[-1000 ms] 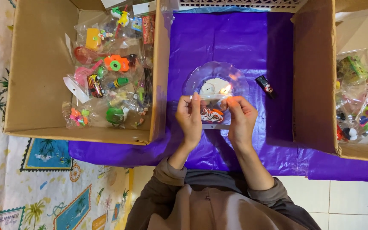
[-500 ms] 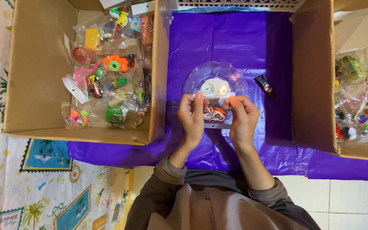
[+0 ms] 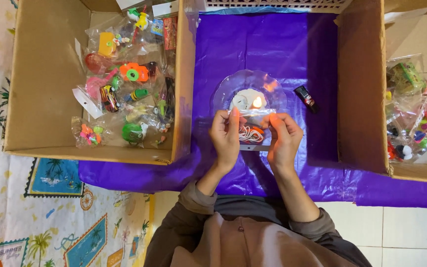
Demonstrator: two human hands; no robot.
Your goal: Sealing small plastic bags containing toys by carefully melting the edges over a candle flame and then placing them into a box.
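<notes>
Clear plastic was the whole story here: a small see-through bag with something orange, white and stringy inside was pinched at its top edge between the person's left hand and right hand, both closed on it, just above a tiny flame. That flame sat in a clear scalloped dish on the purple sheet, and the bag's upper edge was held right at it, so this looked like the heat-sealing step (closing the bag's mouth). The next move would probably call for sliding the edge along steadily without letting the plastic scorch or the fingers get too close.

A small dark lighter lay just beside the dish. The left cardboard box held plenty of bagged toys; the right box held more, but was cut off by the frame. What fed the flame was hard to tell, a pale lump under glare, and the fingers hid most of the bag's edge.
</notes>
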